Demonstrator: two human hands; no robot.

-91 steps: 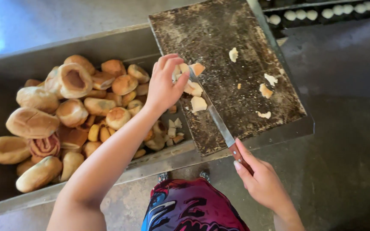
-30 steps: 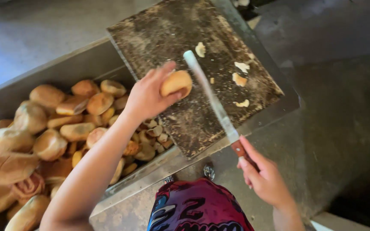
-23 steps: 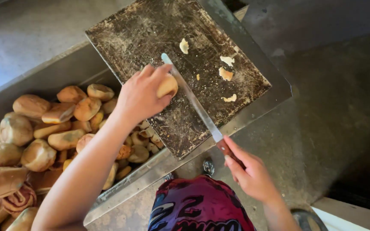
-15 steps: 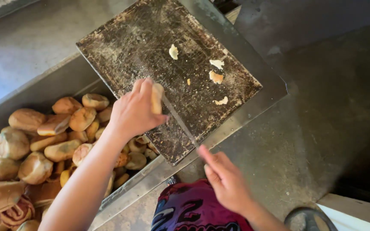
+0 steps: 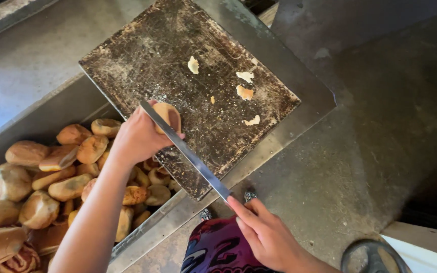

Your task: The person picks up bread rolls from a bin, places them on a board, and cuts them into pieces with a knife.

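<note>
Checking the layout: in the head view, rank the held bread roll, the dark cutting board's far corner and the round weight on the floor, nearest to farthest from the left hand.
1. Bread roll, in the left hand.
2. Cutting board's far corner, up ahead.
3. Round weight, lower right.

the left hand [image 5: 138, 137] covered most of the bread roll [image 5: 168, 115]. the knife [image 5: 185, 151] handle lay hidden inside the right hand [image 5: 266, 235]. the picture's left and bottom edges cut off the bin [image 5: 41, 119] of rolls.

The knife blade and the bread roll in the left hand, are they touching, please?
Touching: the head view shows the knife blade lying against the bread roll held by the left hand.
</note>
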